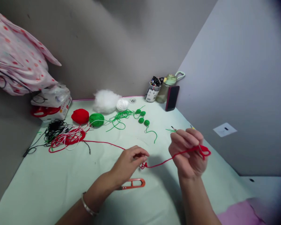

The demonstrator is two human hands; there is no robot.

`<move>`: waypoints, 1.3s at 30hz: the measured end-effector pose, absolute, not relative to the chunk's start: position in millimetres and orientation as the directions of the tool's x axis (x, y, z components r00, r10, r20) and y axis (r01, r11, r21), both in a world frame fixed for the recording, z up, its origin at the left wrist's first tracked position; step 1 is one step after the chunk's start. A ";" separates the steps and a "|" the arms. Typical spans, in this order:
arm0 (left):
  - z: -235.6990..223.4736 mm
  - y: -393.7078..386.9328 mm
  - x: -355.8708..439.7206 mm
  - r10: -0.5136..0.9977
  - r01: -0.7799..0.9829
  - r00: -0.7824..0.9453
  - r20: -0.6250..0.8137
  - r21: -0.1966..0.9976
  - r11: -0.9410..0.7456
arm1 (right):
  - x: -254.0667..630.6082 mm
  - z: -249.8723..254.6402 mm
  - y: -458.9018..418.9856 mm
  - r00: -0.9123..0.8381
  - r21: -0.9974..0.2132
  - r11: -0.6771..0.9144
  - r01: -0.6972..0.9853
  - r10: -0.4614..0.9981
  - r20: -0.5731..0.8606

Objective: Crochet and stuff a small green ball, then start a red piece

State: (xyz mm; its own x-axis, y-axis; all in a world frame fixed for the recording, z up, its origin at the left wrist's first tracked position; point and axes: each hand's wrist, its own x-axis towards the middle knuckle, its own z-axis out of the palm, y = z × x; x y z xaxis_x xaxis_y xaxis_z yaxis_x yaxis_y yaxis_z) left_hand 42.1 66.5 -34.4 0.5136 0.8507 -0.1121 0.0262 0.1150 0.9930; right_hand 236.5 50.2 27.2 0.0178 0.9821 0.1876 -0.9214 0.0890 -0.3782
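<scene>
My left hand [127,164] hovers low over the middle of the table, thumb and fingers closed around red yarn. A small tangled bit of red yarn [144,165] hangs just below its fingertips. From there a strand [161,163] stretches across to my right hand [189,150], which is raised with curled fingers gripping a red yarn loop [204,151]. Whether that hand also holds a hook or needle cannot be made out. Another red strand [105,142] runs leftward to a tangle of red yarn [72,138]. Orange-handled thread snips [134,183] lie beside my left wrist.
A red yarn ball [80,116], green yarn ball [96,120], white stuffing [106,101] and white yarn ball [122,104] stand behind. Several small green balls [141,120] lie mid-table. A pen holder [152,92], bottle [162,93] and phone [172,98] stand at the back.
</scene>
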 end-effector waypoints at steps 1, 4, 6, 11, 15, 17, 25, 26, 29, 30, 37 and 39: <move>-30.8 68.6 38.3 0.852 0.000 0.508 -0.127 0.989 0.147 | 235.8 27.6 51.6 0.055 -0.408 0.117 -0.905 0.985 0.161; -19.4 75.4 26.3 0.861 -0.085 0.485 -0.156 0.971 0.224 | 236.0 26.8 53.7 0.094 -0.471 0.127 -0.873 0.991 0.095; -13.2 78.7 20.1 0.868 -0.140 0.467 -0.168 0.955 0.260 | 236.8 25.3 52.7 0.041 -0.489 0.077 -0.869 0.996 0.084; -2.1 80.1 13.9 0.890 -0.266 0.415 -0.191 0.910 0.319 | 234.1 23.6 48.3 -0.096 -0.674 -0.002 -0.739 0.990 0.102; 6.4 78.1 13.4 0.906 -0.345 0.370 -0.204 0.875 0.338 | 223.1 20.7 49.1 -0.204 -0.831 -0.074 -0.551 0.978 0.048; 10.2 76.3 13.6 0.914 -0.396 0.350 -0.204 0.852 0.342 | 214.4 17.2 49.6 -0.263 -0.871 -0.153 -0.468 0.964 -0.028; 17.5 67.7 17.1 0.942 -0.567 0.245 -0.227 0.755 0.330 | 175.8 -0.7 44.0 -0.290 -0.945 -0.283 -0.161 0.929 -0.228; 18.0 67.3 17.2 0.943 -0.583 0.238 -0.231 0.743 0.329 | 172.8 -1.5 43.4 -0.274 -0.950 -0.271 -0.158 0.936 -0.222; 20.3 68.3 16.5 0.939 -0.601 0.236 -0.252 0.721 0.345 | 168.5 -2.2 42.9 -0.255 -0.955 -0.259 -0.144 0.942 -0.217; 21.3 69.4 15.6 0.937 -0.597 0.231 -0.261 0.723 0.349 | 168.9 -2.0 43.2 -0.261 -0.953 -0.267 -0.142 0.939 -0.225; 23.0 81.5 -5.7 0.992 -0.339 -0.012 -0.129 0.933 0.117 | 188.9 2.5 51.7 -0.147 -0.942 -0.231 -0.245 0.969 -0.200; 23.0 82.9 -14.3 1.000 -0.107 -0.031 0.004 0.994 -0.007 | 194.6 4.8 54.1 -0.111 -0.940 -0.211 -0.266 0.976 -0.188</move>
State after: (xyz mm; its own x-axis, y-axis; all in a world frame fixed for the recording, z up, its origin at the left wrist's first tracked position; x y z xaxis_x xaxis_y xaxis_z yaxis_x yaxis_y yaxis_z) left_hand -14.3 82.9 23.0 -0.0311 0.9995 0.0036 -0.1071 -0.0069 0.9942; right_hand 194.6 54.1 4.8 -0.1111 0.9760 -0.1875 -0.2663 -0.2110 -0.9405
